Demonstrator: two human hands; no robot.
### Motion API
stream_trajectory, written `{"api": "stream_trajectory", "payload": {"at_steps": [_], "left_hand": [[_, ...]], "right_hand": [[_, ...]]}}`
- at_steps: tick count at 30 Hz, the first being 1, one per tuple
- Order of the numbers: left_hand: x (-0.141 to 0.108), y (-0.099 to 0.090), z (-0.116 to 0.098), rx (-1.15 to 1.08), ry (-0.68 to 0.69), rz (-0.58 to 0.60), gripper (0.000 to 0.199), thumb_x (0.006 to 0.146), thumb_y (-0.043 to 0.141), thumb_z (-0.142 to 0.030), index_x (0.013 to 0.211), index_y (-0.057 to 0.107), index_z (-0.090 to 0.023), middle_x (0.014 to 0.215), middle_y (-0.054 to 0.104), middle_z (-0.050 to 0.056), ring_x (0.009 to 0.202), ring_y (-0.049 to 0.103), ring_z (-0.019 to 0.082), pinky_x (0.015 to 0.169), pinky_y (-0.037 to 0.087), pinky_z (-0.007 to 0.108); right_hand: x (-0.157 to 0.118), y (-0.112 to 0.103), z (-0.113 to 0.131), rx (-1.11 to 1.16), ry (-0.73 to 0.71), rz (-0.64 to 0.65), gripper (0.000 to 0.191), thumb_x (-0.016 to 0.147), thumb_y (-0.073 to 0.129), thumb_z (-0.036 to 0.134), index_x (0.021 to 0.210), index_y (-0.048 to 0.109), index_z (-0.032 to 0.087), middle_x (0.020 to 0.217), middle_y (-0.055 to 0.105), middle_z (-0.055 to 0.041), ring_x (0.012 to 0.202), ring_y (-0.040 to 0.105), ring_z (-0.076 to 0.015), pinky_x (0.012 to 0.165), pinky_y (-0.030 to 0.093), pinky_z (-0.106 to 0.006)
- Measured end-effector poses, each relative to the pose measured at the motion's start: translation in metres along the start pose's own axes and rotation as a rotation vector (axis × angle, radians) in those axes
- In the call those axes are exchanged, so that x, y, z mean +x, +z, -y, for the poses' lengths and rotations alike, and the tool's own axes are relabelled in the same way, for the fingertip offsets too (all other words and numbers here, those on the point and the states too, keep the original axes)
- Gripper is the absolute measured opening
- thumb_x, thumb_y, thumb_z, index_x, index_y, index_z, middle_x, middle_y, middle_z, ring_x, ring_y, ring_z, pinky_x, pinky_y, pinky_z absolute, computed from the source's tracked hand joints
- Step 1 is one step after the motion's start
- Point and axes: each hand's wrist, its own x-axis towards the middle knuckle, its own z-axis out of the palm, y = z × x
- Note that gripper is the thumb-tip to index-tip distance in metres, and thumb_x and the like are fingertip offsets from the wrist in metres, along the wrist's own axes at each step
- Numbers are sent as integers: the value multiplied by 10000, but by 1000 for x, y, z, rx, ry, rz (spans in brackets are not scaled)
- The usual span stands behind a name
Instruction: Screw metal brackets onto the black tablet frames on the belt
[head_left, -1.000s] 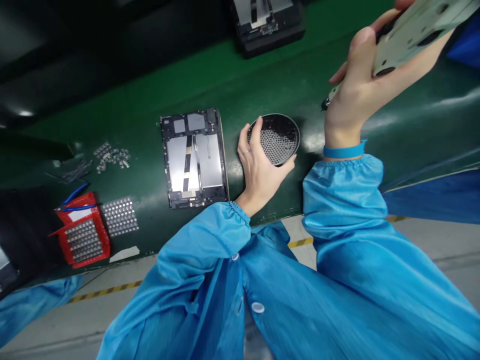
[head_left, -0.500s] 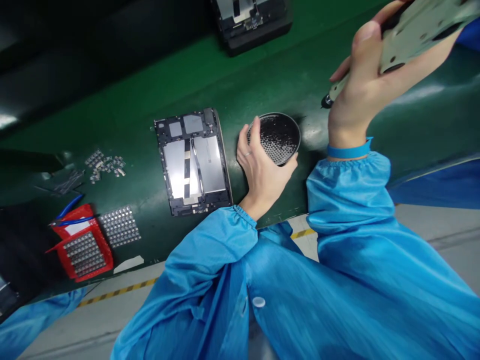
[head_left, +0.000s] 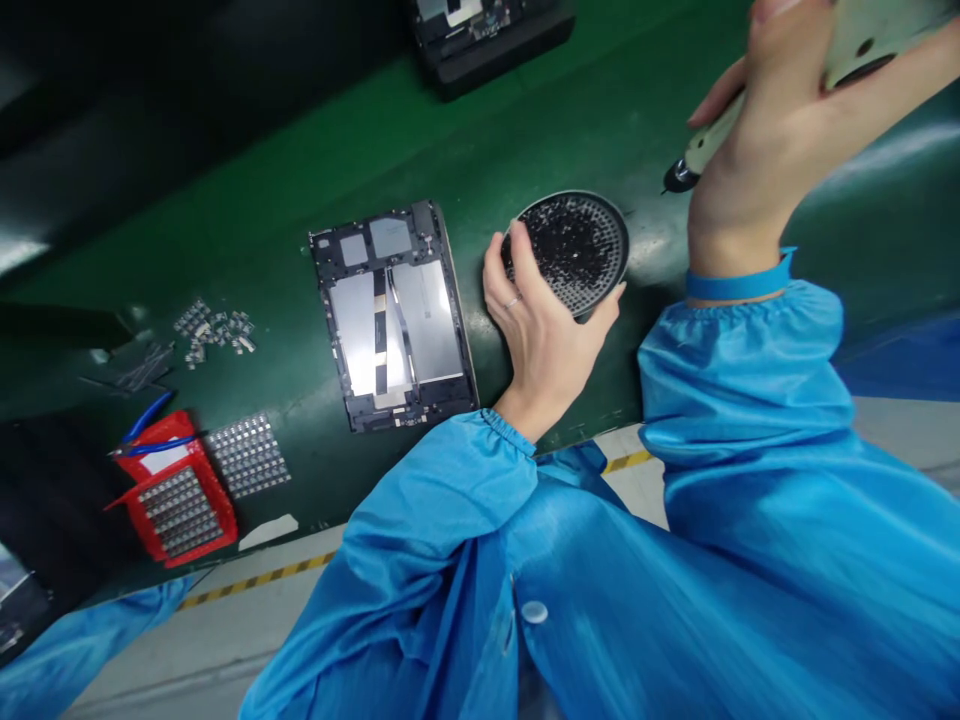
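left hand (head_left: 541, 330): fingers curled around the round screw tray (head_left: 581, 240) on the green counter (head_left: 300, 180)
right hand (head_left: 772, 140): fingers wrapped around an electric screwdriver (head_left: 697, 160)

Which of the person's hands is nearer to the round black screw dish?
Left. The left hand grips the screw dish at its near rim; the right hand is raised beyond its right edge, holding a screwdriver.

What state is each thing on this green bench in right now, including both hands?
Left hand: gripping the rim of the round screw tray.
Round screw tray: flat on the green belt, dotted with small screws.
Right hand: raised, closed around a screwdriver.
Screwdriver: tilted, tip down, above the belt.
Tablet frame: lying open, insides exposed.
Red box: open, holding small parts.
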Motion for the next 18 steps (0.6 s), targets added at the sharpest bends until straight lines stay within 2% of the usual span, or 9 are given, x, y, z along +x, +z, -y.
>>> {"api": "stream_trajectory", "payload": {"at_steps": [3, 9, 12, 16, 18], "left_hand": [[1, -2, -2, -23, -38, 44, 1211, 1041, 842, -296, 1763, -127, -376, 1904, 0, 131, 1775, -21, 415, 1474, 114, 671], [2, 2, 0, 21, 60, -87, 1270, 1057, 845, -326, 1764, -209, -357, 1884, 19, 173, 1779, -58, 389, 1482, 79, 663], [2, 5, 5, 52, 78, -134, 1290, 1062, 848, -375, 1762, -235, -356, 1879, 14, 181, 1779, -61, 393, 1482, 81, 667], [2, 8, 10, 99, 108, -112, 1211, 1092, 790, -486, 1764, -215, -416, 1891, -71, 129, 1763, -103, 441, 1466, 78, 725], [1, 9, 9, 78, 86, -90, 1191, 1099, 778, -485, 1764, -209, -426, 1893, -104, 116, 1758, -120, 449, 1463, 72, 734]], "right_hand": [[2, 4, -3, 13, -22, -10, 882, 822, 742, 746, 1260, 273, 141, 1422, 515, -41, 873, 570, 58, 595, 498, -146], [3, 11, -8, 58, -49, -3, 908, 804, 753, 749, 1267, 270, 136, 1433, 504, -46, 883, 587, 49, 569, 490, -126], [2, 12, -5, 81, -46, -1, 903, 790, 781, 727, 1240, 268, 134, 1378, 527, -35, 860, 575, 49, 574, 497, -146], [0, 13, -1, 104, -38, 2, 960, 735, 812, 763, 1195, 255, 131, 1352, 526, -51, 887, 595, 25, 564, 495, -160], [0, 13, 0, 102, -35, 7, 969, 733, 804, 788, 1188, 252, 133, 1381, 519, -71, 908, 604, 16, 567, 499, -161]]}}
